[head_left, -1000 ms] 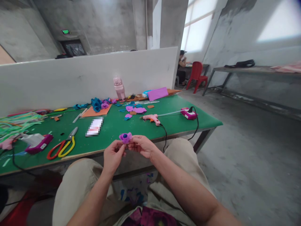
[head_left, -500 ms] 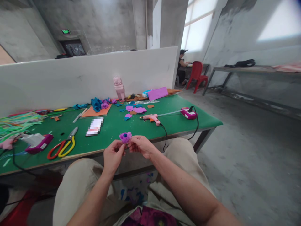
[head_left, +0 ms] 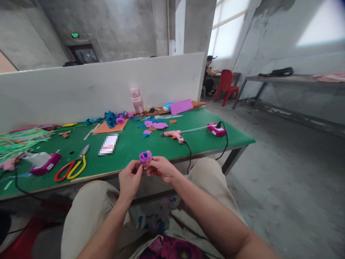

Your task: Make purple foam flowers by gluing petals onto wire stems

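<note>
Head view: a person is sitting at the green table (head_left: 129,145), holding both hands up just in front of its near edge.
Left hand (head_left: 130,178): closing its fingertips on the lower left of the paper flower (head_left: 145,157), pinching it.
Right hand (head_left: 161,168): pinching the same flower from the right, fingertips touching its base.
Paper flower: purple petals, blue centre, sitting between both hands, hovering over the table's near edge and not touching the table.
Glue gun (head_left: 174,135): lying on the table beyond the right hand, its cable hanging over the edge.
Scissors (head_left: 70,167): lying on the table left of the hands, red and yellow handles, well apart from them.
Flower pile (head_left: 111,118): blue and purple pieces sitting on an orange sheet near the white partition (head_left: 107,86).
Pink bottle (head_left: 137,100): standing upright by the partition.
Background: another person (head_left: 208,72) is sitting at a far table, beside a red chair (head_left: 225,83).
</note>
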Demonstrator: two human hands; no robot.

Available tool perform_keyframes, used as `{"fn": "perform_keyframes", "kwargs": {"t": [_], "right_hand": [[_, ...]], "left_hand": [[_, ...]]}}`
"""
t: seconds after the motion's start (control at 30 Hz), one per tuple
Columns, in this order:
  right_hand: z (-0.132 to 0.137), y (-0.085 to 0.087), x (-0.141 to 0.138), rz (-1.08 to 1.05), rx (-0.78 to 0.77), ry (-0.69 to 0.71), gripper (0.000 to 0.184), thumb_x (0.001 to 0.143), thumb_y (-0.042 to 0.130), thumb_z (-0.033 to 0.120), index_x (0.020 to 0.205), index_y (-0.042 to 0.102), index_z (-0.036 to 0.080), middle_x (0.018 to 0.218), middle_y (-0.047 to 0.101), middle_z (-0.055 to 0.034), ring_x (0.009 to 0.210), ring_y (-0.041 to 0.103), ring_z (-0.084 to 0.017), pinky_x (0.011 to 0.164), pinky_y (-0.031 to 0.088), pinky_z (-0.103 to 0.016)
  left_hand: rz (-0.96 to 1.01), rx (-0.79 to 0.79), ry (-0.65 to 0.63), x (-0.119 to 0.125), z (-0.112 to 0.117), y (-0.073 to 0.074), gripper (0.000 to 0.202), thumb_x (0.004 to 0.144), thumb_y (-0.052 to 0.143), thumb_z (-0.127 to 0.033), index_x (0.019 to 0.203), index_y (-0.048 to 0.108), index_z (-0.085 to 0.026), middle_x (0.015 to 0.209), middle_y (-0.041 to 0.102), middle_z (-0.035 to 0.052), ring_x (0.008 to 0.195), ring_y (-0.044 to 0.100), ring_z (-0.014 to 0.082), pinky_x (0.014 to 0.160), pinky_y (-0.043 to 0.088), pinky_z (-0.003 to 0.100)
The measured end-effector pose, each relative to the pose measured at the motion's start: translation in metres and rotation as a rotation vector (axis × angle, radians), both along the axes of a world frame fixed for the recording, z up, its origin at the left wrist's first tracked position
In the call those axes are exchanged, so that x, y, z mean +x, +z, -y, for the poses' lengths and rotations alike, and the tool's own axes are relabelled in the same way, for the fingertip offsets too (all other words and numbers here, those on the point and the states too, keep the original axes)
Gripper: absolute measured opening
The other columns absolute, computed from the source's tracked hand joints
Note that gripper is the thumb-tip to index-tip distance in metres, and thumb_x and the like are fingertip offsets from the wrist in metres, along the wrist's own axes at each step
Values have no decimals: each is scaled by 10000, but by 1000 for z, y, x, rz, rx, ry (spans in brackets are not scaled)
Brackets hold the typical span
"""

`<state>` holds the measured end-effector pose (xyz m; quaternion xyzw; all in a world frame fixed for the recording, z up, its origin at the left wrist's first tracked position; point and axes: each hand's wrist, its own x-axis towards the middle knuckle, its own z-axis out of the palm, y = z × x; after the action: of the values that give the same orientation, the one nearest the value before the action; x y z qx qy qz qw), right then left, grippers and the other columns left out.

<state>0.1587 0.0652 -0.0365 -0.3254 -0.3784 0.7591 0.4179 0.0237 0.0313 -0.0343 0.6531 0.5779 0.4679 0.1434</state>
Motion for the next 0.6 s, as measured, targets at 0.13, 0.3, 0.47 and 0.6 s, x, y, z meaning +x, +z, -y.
{"fn": "perform_keyframes", "kwargs": {"t": [0.13,0.3,0.47,0.6], "right_hand": [[2,1,0,4,68,-33,171,571,727,240,678,641,138,601,625,25,475,527,-49,509,442,-191],[3,-1,0,-35,70,-26,164,555,714,206,684,639,139,594,616,34,474,524,-49,516,443,-190],[2,-3,-1,-51,21,-2,199,537,741,233,669,630,135,584,605,29,486,527,-51,529,449,-191],[6,-1,-6,-33,53,-67,214,533,746,250,668,621,142,583,590,39,478,504,-47,511,422,-189]], "left_hand": [[6,-12,15,1,0,2,130,758,550,-301,744,622,-193,589,627,-30,518,546,114,515,396,196],[92,-77,-12,2,-1,3,117,749,556,-296,739,600,-188,539,605,-38,456,532,111,471,390,197],[60,-32,12,1,0,0,137,758,557,-307,760,617,-184,612,633,-24,510,542,109,507,405,198],[54,-16,18,1,-1,-2,144,749,578,-316,755,628,-181,612,633,-22,527,538,106,514,401,192]]}}
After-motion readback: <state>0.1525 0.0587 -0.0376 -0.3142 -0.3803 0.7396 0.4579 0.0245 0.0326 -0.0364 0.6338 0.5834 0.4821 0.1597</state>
